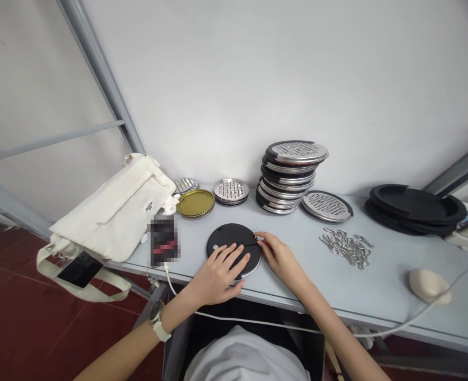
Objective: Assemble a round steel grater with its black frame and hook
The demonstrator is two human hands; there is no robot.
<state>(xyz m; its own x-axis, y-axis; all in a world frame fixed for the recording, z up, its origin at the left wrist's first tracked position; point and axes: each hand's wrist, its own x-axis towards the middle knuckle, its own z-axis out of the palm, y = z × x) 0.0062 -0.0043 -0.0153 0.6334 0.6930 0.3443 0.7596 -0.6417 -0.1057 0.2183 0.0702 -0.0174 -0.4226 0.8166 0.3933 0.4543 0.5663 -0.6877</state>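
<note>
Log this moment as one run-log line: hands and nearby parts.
left hand: flat on black-backed grater disc | right hand: fingertips at disc rim | nearby: stacked steel graters, loose metal clips

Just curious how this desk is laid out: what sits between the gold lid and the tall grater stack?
A short stack of round perforated steel graters, seen in the head view.

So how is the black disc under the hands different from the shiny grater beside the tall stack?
The black disc is dull and nearly solid, while the grater is shiny steel full of tiny holes. The left hand lies on the disc and the right hand touches its edge, but no hand touches the grater. Both are round and lie flat on the table.
</note>
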